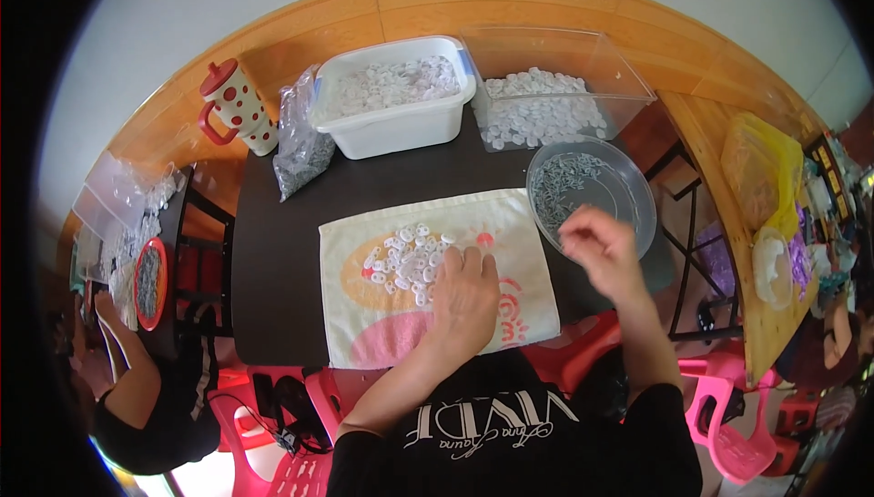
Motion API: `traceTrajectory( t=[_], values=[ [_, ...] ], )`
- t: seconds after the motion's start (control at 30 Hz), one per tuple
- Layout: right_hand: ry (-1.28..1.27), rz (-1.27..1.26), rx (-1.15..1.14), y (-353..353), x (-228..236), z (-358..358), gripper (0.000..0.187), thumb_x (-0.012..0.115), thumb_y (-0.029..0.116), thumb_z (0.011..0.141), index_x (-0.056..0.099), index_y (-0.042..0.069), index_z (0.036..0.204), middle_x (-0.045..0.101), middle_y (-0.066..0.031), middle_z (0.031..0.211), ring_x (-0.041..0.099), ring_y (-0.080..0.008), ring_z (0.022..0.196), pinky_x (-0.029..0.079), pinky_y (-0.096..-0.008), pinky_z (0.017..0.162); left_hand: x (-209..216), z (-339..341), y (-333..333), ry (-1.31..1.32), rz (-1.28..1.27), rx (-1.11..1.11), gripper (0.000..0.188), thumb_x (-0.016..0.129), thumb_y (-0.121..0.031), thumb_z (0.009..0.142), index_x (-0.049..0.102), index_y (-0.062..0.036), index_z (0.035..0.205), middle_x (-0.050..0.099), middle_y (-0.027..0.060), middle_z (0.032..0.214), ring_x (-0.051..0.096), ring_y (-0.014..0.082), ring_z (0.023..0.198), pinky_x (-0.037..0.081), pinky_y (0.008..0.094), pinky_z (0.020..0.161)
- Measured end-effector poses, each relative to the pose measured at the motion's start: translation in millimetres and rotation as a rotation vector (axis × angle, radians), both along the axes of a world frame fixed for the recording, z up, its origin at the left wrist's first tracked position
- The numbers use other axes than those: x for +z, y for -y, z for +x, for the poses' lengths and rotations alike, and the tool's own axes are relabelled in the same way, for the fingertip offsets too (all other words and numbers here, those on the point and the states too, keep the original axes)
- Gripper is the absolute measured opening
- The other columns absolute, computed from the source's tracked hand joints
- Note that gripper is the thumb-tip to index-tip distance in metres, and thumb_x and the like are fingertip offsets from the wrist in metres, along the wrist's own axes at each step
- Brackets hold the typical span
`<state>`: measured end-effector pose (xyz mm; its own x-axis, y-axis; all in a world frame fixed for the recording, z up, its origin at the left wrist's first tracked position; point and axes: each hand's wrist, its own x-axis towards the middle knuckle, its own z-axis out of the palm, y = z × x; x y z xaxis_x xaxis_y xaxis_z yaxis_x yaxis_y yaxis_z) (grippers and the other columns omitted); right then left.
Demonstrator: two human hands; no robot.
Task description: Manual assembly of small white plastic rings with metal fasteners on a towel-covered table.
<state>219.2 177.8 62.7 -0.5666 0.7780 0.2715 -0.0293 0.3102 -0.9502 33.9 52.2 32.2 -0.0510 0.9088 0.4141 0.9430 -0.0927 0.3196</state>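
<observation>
A pile of small white oval plastic pieces [410, 262] lies on a pale printed towel [537, 301] on the table. My left hand [466, 301] rests at the right edge of that pile, back upward and fingers bent down; whatever sits under its fingertips is hidden. Over the near rim of a round clear tub [645, 197] hangs my right hand [603, 253], fingers curled together. Anything pinched there is too small to make out. Inside the tub are many thin grey screw-like pieces [563, 186], heaped toward its left side.
Behind the towel stand a white bin [391, 136] of pale pieces and a clear box [628, 87] of white round pieces. A plastic bag [305, 147] of grey bits and a spotted tumbler [241, 110] are at back left. Co-workers sit either side, near pink chairs [733, 424].
</observation>
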Motion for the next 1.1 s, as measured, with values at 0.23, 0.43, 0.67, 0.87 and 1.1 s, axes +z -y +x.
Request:
traceTrajectory(
  t=[0.23,0.43,0.67,0.87,1.1],
  values=[
    [0.395,0.676,0.071,58.9,-41.2,-29.0,0.027,0.062,-0.005,0.065,0.060,0.005,0.090,0.053,-0.0110,0.079,0.059,-0.0317,0.074,0.048,-0.0418,0.061,-0.9,-7.1,-6.3,0.015,-0.017,-0.018,0.009,0.068,-0.006,0.066,0.064,0.0015,0.070,0.053,0.0161,0.092,0.051,0.0333,0.093,0.045,0.0405,0.076],
    [0.424,0.697,0.001,60.5,-46.6,-31.5,0.021,0.063,-0.004,0.068,0.063,0.002,0.088,0.060,-0.0118,0.083,0.061,-0.0322,0.072,0.050,-0.0412,0.060,4.5,-14.3,-6.3,-0.031,-0.020,-0.019,0.009,0.066,-0.003,0.063,0.063,0.0016,0.071,0.053,0.0172,0.093,0.051,0.0347,0.094,0.046,0.0423,0.075],
    [0.423,0.706,-0.028,64.2,-47.6,-30.9,0.021,0.063,-0.005,0.073,0.064,0.000,0.093,0.060,-0.0121,0.083,0.062,-0.0276,0.074,0.049,-0.0374,0.061,-2.3,-23.6,-1.9,0.588,0.229,-0.035,0.012,0.064,0.004,0.083,0.072,0.0010,0.091,0.068,0.0155,0.091,0.064,0.0252,0.085,0.050,0.0300,0.068],
    [-0.159,-0.104,0.044,73.5,-35.9,-46.9,0.014,0.058,-0.010,0.090,0.061,-0.005,0.102,0.059,-0.0065,0.090,0.055,-0.0071,0.078,0.043,-0.0207,0.067,-12.9,-26.5,3.4,1.547,-0.106,-0.032,0.013,0.064,0.000,0.092,0.073,0.0000,0.101,0.070,0.0038,0.090,0.062,0.0078,0.080,0.047,0.0227,0.065],
    [-0.229,-0.123,-0.047,81.3,-37.0,-75.6,0.011,0.056,-0.011,0.092,0.060,-0.006,0.101,0.058,-0.0050,0.093,0.053,-0.0062,0.078,0.042,-0.0196,0.070,-19.6,-19.9,13.3,1.763,0.025,-0.104,0.022,0.062,0.004,0.091,0.072,-0.0005,0.110,0.071,0.0063,0.091,0.063,0.0091,0.075,0.049,0.0210,0.066]
  ],
)
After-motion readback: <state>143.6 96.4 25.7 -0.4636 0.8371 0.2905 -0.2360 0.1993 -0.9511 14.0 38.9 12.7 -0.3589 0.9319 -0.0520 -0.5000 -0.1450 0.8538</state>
